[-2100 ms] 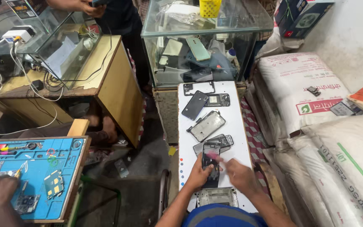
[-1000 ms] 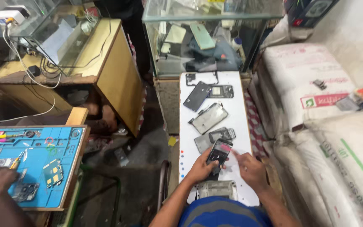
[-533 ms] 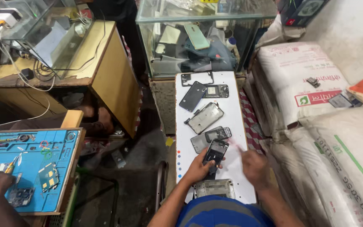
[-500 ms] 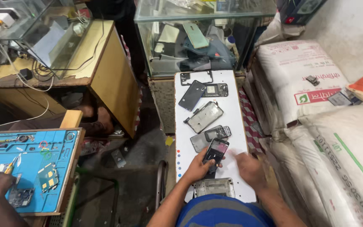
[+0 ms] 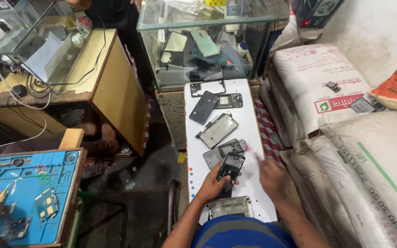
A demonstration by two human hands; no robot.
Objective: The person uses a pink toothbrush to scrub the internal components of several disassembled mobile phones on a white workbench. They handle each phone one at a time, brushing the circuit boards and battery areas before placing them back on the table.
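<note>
I see my left hand [image 5: 213, 184] clamped around a dark opened phone [image 5: 230, 166], its fingers wrapped on the lower edge, holding it just above the white table [image 5: 253, 133] near the table's near end. My right hand [image 5: 274, 177] hovers beside it over the table, fingers loosely apart and holding nothing. Phone frames [image 5: 218, 130] and a dark back cover [image 5: 204, 107] lie further up the table. A grey phone body [image 5: 230, 206] lies just below my left hand. White sacks [image 5: 345, 115] are stacked to my right.
</note>
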